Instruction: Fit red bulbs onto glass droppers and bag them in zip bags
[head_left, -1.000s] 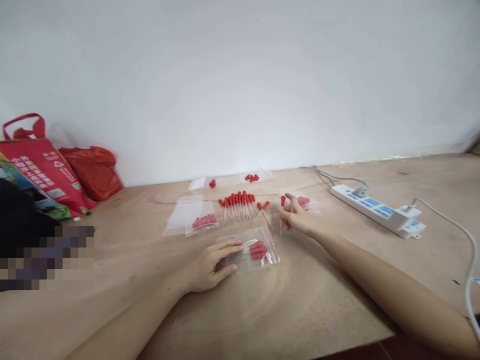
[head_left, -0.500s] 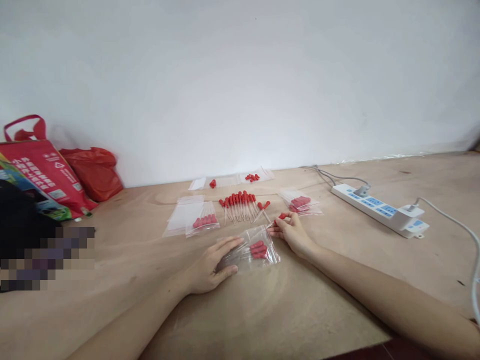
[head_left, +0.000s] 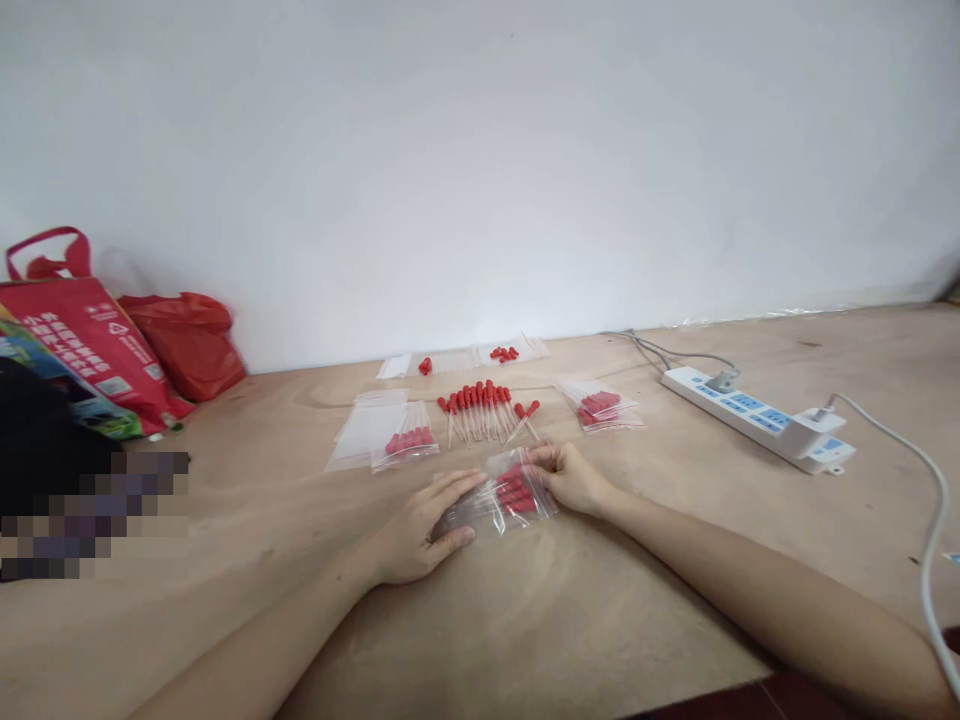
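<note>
Plywood tabletop against a plain white wall, with both hands working at one clear zip bag.

Going left to right: a red printed shopping bag [head_left: 82, 345] is leaning at the wall; the left hand [head_left: 424, 530] is lying flat and open, pinning the clear zip bag of red-bulbed glass droppers [head_left: 504, 495] so it cannot slide; the right hand [head_left: 574, 478] is pinching the bag's mouth, fingers together, seemingly feeding a dropper in; a white power strip [head_left: 757, 420] is lying well apart.

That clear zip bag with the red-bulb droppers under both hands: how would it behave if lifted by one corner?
The zip bag looks thin and crinkled, so it would probably flop. The droppers inside lie loose, so they would likely slide downward. It looks light: the left hand pins it flat.
</note>
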